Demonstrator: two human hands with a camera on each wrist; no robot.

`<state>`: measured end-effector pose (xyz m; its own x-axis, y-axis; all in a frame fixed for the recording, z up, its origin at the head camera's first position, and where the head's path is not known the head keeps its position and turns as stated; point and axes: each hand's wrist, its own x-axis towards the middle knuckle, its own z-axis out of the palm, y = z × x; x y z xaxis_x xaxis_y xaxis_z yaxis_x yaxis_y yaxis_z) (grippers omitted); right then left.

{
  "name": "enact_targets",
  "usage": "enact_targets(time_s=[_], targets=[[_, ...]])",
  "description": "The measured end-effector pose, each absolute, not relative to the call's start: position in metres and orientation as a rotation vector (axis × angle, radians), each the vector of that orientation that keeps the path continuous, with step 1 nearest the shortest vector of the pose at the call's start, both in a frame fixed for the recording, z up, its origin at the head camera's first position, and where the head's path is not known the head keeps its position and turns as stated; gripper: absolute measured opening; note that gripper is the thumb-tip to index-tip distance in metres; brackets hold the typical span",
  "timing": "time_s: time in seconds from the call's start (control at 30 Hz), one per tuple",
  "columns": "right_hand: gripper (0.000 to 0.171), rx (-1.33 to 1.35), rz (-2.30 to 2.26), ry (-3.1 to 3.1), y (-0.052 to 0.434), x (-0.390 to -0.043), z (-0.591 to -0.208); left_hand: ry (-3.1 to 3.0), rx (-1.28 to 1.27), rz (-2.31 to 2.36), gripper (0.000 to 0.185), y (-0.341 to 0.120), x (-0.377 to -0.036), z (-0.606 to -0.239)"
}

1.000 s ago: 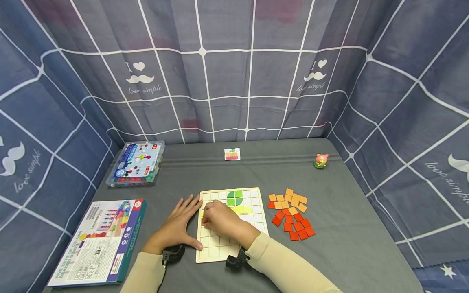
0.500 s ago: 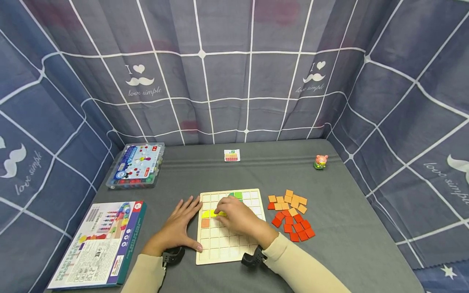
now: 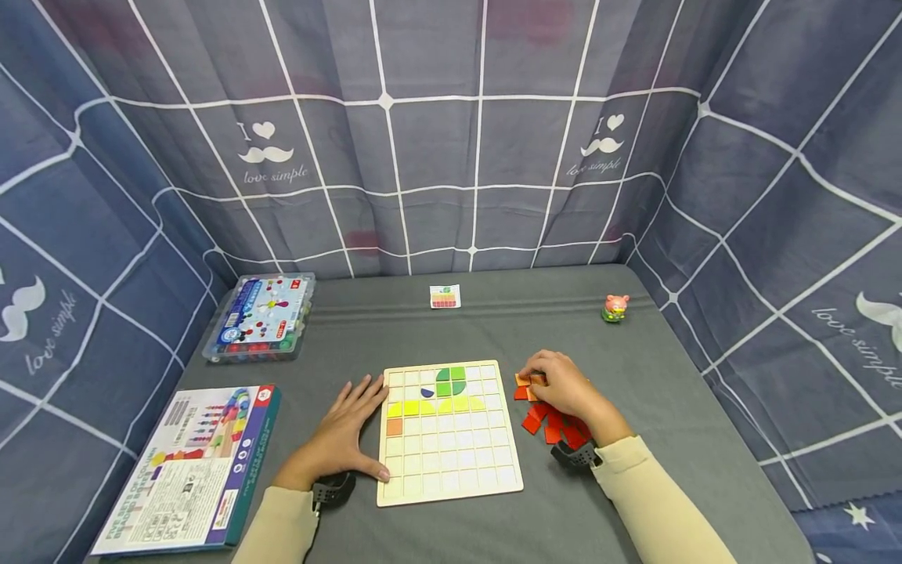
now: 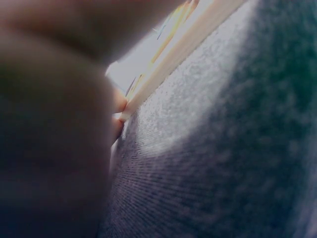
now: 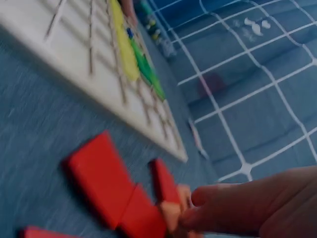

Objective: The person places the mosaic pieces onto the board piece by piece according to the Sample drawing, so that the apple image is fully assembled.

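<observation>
the left hand (image 3: 337, 435) lies flat on the counter (image 3: 655, 407), fingers straight and spread, its fingertips and thumb touching the left edge of the board (image 3: 451, 470); its grip is wide and holds nothing. in the left wrist view the palm fills most of the frame, with the board's pale edge (image 4: 188, 44) just beyond it.

the right hand (image 3: 564, 388) rests on the tile pile (image 3: 557, 427) just right of the board, fingers curled down onto the orange tiles (image 3: 523, 380) at the pile's far left end. the right wrist view shows a fingertip (image 5: 208, 198) on an orange tile (image 5: 171, 213) next to the red tiles (image 5: 99, 173); whether the grip has closed on a tile or only touches it, i cannot tell.

on the board, green pieces (image 3: 451, 381) sit in the top rows, a yellow row (image 3: 433, 406) lies under them, a small blue piece (image 3: 427, 392) sits just above that row, and one orange tile (image 3: 395, 427) lies at the left edge below it.

a booklet (image 3: 190, 470) lies at the near left, a clear box (image 3: 261, 317) behind it, a small card (image 3: 445, 297) at the far middle, and a pig toy (image 3: 615, 309) at the far right.
</observation>
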<state>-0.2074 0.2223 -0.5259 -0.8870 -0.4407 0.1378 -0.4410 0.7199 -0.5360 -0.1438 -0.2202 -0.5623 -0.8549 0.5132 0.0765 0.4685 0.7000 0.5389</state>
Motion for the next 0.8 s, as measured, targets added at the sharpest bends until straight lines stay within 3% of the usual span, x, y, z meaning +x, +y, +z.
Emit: enact_targets(time_s=[0.4, 0.8], targets=[[0.012, 0.897, 0.671, -2.769, 0.219, -0.216, -0.541, 2.809, 0.806, 0.873, 0.148, -0.219, -0.142, -0.560], [0.011, 0.890, 0.838, -2.687, 0.201, -0.213, -0.534, 2.832, 0.813, 0.873, 0.147, -0.219, -0.144, -0.562]])
